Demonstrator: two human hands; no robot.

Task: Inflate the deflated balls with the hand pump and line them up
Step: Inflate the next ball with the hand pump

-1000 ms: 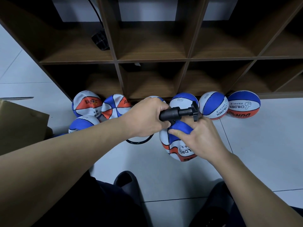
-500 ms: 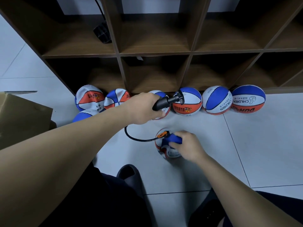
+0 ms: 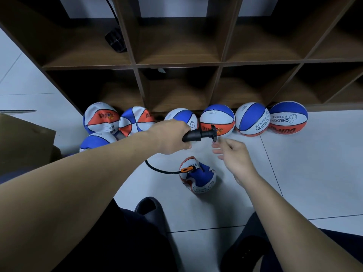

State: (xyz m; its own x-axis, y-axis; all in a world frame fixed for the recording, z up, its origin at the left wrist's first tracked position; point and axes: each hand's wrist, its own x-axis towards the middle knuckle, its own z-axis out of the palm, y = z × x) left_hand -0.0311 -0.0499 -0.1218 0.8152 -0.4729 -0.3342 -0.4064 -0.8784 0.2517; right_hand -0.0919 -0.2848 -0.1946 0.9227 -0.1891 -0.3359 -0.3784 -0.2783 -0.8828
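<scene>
Left hand (image 3: 172, 137) grip wraps pump (image 3: 198, 135); right hand (image 3: 233, 154) spread; ball (image 3: 287, 119) reads "CHILDREN".

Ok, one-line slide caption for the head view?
Left hand holds pump, hose plugged into flat ball; right hand reaches for handle.

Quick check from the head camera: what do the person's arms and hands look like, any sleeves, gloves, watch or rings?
Both forearms are bare right up to the frame edge, with no sleeve in view. The left hand and right hand wear no gloves. No watch or band shows at either wrist, and no ring on the fingers that are visible, though the right hand is slightly blurred.
</scene>
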